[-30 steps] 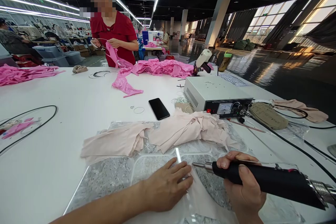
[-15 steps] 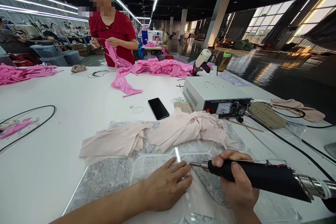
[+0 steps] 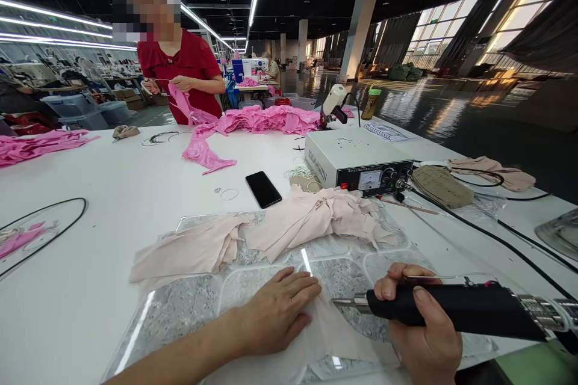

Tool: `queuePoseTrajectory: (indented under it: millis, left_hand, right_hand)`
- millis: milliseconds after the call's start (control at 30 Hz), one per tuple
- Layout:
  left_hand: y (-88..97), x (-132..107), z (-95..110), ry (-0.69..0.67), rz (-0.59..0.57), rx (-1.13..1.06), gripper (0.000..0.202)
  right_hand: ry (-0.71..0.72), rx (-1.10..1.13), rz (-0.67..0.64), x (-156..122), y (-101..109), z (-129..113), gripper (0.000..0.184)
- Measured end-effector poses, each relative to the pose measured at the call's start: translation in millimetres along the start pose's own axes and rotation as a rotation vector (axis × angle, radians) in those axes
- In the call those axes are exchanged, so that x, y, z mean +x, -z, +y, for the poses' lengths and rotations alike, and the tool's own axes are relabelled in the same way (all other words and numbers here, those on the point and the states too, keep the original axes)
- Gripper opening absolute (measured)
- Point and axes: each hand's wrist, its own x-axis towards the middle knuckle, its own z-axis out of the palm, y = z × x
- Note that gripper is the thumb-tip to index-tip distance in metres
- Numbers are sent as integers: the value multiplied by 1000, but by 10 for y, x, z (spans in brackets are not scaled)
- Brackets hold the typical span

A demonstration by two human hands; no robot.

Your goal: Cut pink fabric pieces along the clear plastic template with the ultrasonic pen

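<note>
My left hand lies flat, fingers stretched, pressing on a pale beige piece of fabric over a grey marbled board under a clear sheet. My right hand is wrapped round the black handle of an ultrasonic handpiece, with a corded end at the right. Its slim metal tip points left at the edge of the fabric, a little right of my left fingertips; whether it touches is hard to tell. Behind my hands, several cut beige fabric pieces lie in loose stacks on the board.
A control box with a dial stands behind to the right, a black cable running forward from it. A phone lies left of it. Across the white table, a person in red handles pink fabric.
The handpiece tip has shifted slightly right, away from my left fingertips. My left hand stays flat on the fabric and has slid slightly left. The whole view has shifted a little.
</note>
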Motion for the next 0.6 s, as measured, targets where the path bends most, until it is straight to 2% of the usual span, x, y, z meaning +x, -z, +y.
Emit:
queuePoseTrajectory:
  millis: [333, 600]
  left_hand:
    - [89, 61, 86, 11, -44, 51, 48]
    - [41, 72, 138, 43, -55, 123, 47]
  right_hand:
    - [-2, 41, -99, -85, 4, -38, 13]
    - [-17, 49, -124, -122, -6, -87, 12]
